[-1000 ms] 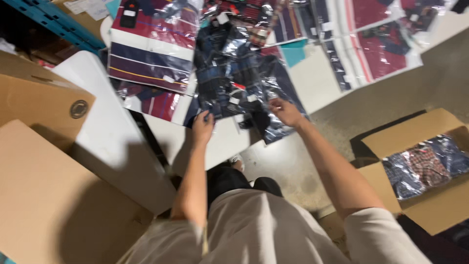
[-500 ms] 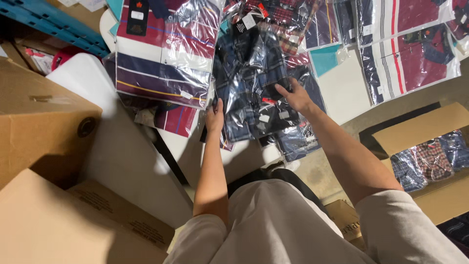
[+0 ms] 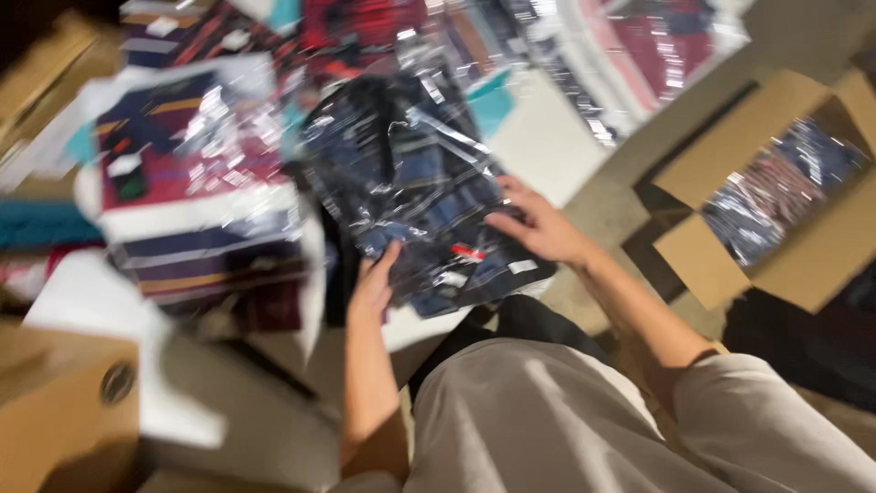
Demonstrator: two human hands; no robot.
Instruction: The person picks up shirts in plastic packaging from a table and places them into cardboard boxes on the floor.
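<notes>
Both hands held a dark blue plaid garment in a clear plastic bag (image 3: 424, 196), which lay on top of a white counter (image 3: 547, 146). The left hand (image 3: 372, 283) gripped the bag's near edge, its grip clamped on the plastic with the thumb on top. The right hand (image 3: 538, 224) lay on the bag's near right corner, fingers spread flat over it, pressing rather than pinching. Just left of the bagged garment sat a stack of bagged striped shirts (image 3: 196, 201), maroon, navy and white. Well right of it, an open cardboard box (image 3: 730, 265) held more bagged plaid clothing. The view was blurred.
</notes>
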